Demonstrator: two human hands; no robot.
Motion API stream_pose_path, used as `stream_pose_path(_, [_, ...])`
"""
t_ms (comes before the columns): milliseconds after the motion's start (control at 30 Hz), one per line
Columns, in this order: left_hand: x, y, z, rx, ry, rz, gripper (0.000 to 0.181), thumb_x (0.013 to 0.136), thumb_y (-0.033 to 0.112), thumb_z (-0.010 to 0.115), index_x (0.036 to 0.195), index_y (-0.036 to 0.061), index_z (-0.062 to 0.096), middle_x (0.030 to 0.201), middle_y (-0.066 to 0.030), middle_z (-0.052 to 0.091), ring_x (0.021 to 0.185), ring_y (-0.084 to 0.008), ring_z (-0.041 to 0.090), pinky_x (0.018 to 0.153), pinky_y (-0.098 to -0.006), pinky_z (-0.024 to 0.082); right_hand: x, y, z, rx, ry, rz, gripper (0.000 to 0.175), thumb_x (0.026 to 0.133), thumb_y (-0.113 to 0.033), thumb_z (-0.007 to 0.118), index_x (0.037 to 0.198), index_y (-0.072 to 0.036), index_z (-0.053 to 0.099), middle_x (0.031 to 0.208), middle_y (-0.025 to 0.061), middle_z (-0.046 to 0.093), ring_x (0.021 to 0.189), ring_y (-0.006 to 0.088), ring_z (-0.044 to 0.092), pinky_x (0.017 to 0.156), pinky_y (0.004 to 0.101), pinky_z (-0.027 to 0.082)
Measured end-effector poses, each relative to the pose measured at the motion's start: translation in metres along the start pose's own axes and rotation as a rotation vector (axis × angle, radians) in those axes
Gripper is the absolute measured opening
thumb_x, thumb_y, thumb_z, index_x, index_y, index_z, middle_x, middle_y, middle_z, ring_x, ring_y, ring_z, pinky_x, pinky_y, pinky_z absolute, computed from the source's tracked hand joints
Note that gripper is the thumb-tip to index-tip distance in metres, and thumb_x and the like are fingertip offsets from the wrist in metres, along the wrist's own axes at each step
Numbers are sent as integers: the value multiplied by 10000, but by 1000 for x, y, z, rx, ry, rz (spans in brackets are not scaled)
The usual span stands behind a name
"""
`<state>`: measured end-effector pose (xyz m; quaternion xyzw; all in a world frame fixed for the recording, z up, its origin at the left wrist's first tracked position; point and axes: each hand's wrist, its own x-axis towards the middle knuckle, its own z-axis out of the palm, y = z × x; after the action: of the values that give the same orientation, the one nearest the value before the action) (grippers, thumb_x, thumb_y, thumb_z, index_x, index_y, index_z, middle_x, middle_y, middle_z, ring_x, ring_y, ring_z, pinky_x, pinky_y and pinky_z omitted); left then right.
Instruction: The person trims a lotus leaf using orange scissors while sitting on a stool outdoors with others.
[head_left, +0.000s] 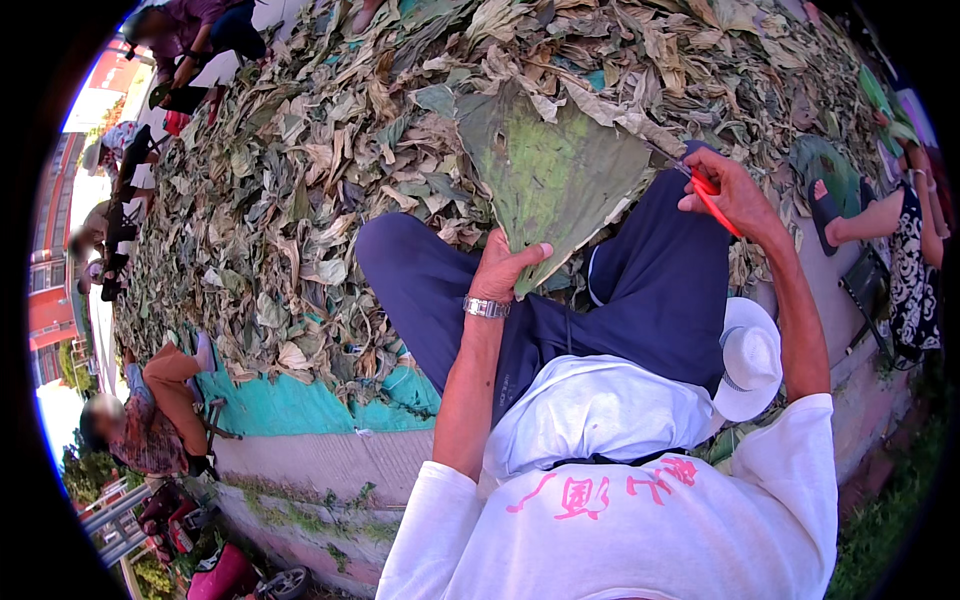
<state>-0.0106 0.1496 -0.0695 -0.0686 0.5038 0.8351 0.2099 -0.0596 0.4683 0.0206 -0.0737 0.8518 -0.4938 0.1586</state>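
Note:
My left hand (504, 268) grips the lower, pointed end of a large green leaf (551, 169), thumb on top. The leaf fans out above my lap and has a dry, curled brown margin along its upper right. In my right hand (724, 191) is a pair of scissors (709, 196) with orange-red handles. Its blades reach the leaf's right edge beside the curled strip; whether they are apart or closed is too small to tell. Beneath the leaf are my bent knees in dark blue trousers (420, 262).
Dried leaves (300, 187) lie in a broad heap around my legs, over a turquoise tarp (300, 405). A white hat (750, 360) sits by my right hip. Several people sit along the left; a person's sandaled foot (825, 214) is at right, near a folding stool (866, 289).

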Motion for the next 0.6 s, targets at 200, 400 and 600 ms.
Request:
stream_pose_path(200, [-1, 0, 0, -2, -19, -2, 473, 686, 9, 692, 1134, -6, 541, 1031, -85, 630, 882, -165, 623, 804, -302, 494, 1, -5, 0, -206, 11, -24, 397, 686, -139, 790, 937, -28, 503, 695, -52, 381, 645, 58, 363, 584, 217, 327])
stream_pose_path(400, [-1, 0, 2, 34, -17, -5, 456, 681, 4, 695, 1111, -28, 549, 1003, -87, 634, 854, -160, 620, 785, -298, 494, -1, -7, 0, -157, -4, 23, 372, 700, -157, 783, 913, -25, 508, 688, -51, 365, 634, 52, 344, 563, 215, 307])
stream_pose_path(600, [-2, 1, 5, 87, -22, -11, 429, 679, 2, 694, 1087, -40, 566, 980, -85, 640, 828, -146, 615, 768, -292, 492, 3, -3, 1, -133, -21, 30, 300, 742, -147, 749, 866, -13, 511, 679, -57, 363, 629, 43, 336, 551, 221, 298])
